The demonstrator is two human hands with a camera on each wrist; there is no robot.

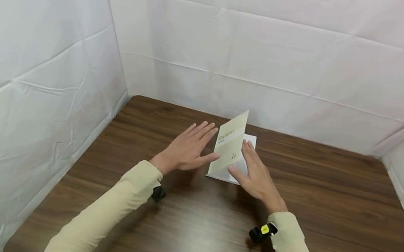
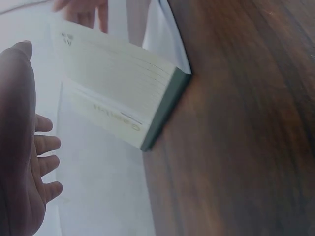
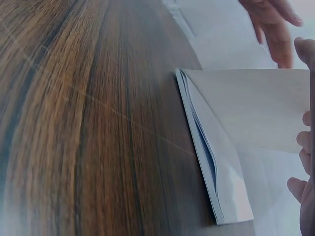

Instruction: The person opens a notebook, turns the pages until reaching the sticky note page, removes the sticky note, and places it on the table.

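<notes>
The left hand (image 1: pixel 188 147) lies with fingers straight and spread, thumb tip touching the lower left edge of a raised booklet cover (image 1: pixel 229 144). The right hand (image 1: pixel 256 174) is just across from it, fingers straight and relaxed, resting against the cover's right side and on the white pages (image 1: pixel 250 141) beneath. Neither hand curls around anything; both are flat and wide, with the cover standing between them.

The booklet (image 3: pixel 224 162) lies on the dark wood counter (image 1: pixel 330 215), somewhat behind the middle of it. Its pale cream cover is lifted steeply, nearly upright, hinged along the left side, with its top corner pointing up and away toward the back wall (image 1: pixel 274 58). The long axis runs roughly from the person toward that wall, tilted slightly right. Grey lettering runs across the cover's upper part.

In the right wrist view the stacked page edges show as a thin fan lying flat on the wood. In the left wrist view the cover's thin edge looks dark green.

Bare wood extends on every side of the booklet, widest to the right and toward the person. White fabric walls close the counter on the left (image 1: pixel 27 87), back and right.
</notes>
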